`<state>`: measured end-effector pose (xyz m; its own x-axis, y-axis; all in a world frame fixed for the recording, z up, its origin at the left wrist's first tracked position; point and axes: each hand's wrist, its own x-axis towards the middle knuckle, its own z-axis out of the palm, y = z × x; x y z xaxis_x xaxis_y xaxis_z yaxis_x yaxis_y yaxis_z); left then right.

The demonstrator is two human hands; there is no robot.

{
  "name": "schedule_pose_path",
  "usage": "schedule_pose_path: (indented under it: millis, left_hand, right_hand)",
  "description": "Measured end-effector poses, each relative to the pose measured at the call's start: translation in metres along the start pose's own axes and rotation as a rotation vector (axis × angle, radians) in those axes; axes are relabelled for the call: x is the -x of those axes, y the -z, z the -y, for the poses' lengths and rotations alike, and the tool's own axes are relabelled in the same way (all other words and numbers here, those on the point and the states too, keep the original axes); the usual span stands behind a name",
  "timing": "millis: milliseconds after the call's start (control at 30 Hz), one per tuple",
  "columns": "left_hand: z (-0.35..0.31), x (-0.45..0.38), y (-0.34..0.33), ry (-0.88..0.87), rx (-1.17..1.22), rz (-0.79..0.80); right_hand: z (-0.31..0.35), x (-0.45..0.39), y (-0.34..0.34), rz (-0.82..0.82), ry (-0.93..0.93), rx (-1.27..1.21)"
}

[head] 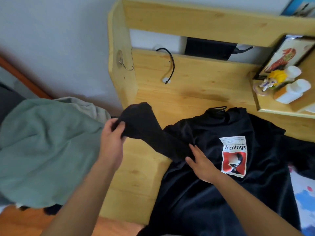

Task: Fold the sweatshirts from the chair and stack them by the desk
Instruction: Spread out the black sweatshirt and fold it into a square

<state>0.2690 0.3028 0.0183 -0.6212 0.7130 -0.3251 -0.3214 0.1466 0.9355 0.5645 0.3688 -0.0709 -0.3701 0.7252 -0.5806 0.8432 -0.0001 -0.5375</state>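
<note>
**Mia:** Head camera shows a black sweatshirt point(213, 167) lying flat on the wooden desk point(196, 86), picture side up. It has a white and red patch that says "Warnings" point(234, 155). Its bottom part hangs off the front edge of the desk.

**Ben:** What are the hands doing?

**Mia:** The left hand point(113, 133) has its fingers and thumb curled around the end of the sleeve point(146, 126) and holds it up off the desk. The right hand point(201, 160) is flat, fingers straight, pressing down where the sleeve meets the body.

**Ben:** So what could go wrong?

**Mia:** I think the sleeve is about to be folded across the chest. If the flat hand lets go too soon, the whole sweatshirt could slide, because so much of it hangs over the edge (heavy cloth likes to pull itself down).

**Ben:** Anything else?

**Mia:** There looks to be a black hanger point(218, 109) poking out at the neck. If it is in there, the fold could come out lumpy. And the sleeve is twisted a bit, so it could land bunched up.

**Ben:** And that green thing?

**Mia:** A green sweatshirt point(47, 147) is piled just left of the desk, with something pale point(85, 104) behind it. A swinging elbow could knock it down.
</note>
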Motion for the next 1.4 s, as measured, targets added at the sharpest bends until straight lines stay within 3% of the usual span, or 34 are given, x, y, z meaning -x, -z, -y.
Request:
schedule_pose_path:
  millis: [133, 300, 367, 533, 667, 800, 900, 1033, 1133, 1233, 1333, 1400]
  left_hand:
    - [-0.038, 0.004, 0.088, -0.216, -0.134, -0.081]
    - [0.01, 0.018, 0.163, 0.097, -0.907, -0.108]
    - [0.029, 0.031, 0.174, 0.135, -1.012, -0.157]
    - [0.029, 0.01, 0.141, -0.134, -1.011, -0.159]
    - [0.006, -0.066, 0.124, -0.325, -1.342, -0.181]
    - [-0.001, -0.125, 0.131, -0.006, -1.565, -0.047]
    - [0.001, -0.137, 0.141, 0.156, -1.571, 0.035]
    - [-0.021, -0.134, 0.15, 0.17, -1.465, -0.029]
    - [-0.062, -0.117, 0.166, 0.132, -1.21, -0.068]
    - [-0.11, -0.095, 0.194, -0.092, -0.996, -0.048]
    - [-0.148, -0.071, 0.23, -0.562, -0.938, -0.071]
    - [-0.147, -0.061, 0.258, -0.668, -0.951, -0.16]
  right_hand:
    - [0.01, -0.007, -0.006, 0.01, -0.029, 0.071]
    - [0.024, -0.011, -0.019, 0.043, -0.095, 0.307]
    - [0.027, -0.008, -0.024, 0.043, -0.102, 0.311]
    - [0.036, 0.004, -0.036, -0.199, 0.155, 0.561]
    - [0.044, 0.0, -0.05, -0.137, 0.267, 0.645]
    - [0.051, 0.0, -0.063, -0.113, 0.319, 0.707]
    - [0.057, 0.003, -0.077, -0.191, 0.423, 0.715]
    - [0.067, 0.002, -0.094, -0.21, 0.404, 0.722]
    - [0.079, -0.001, -0.097, -0.198, 0.329, 0.832]
    - [0.098, -0.006, -0.091, -0.219, 0.294, 0.838]
    - [0.122, -0.006, -0.078, -0.423, 0.434, 0.682]
    - [0.127, -0.004, -0.076, -0.501, 0.547, 0.529]
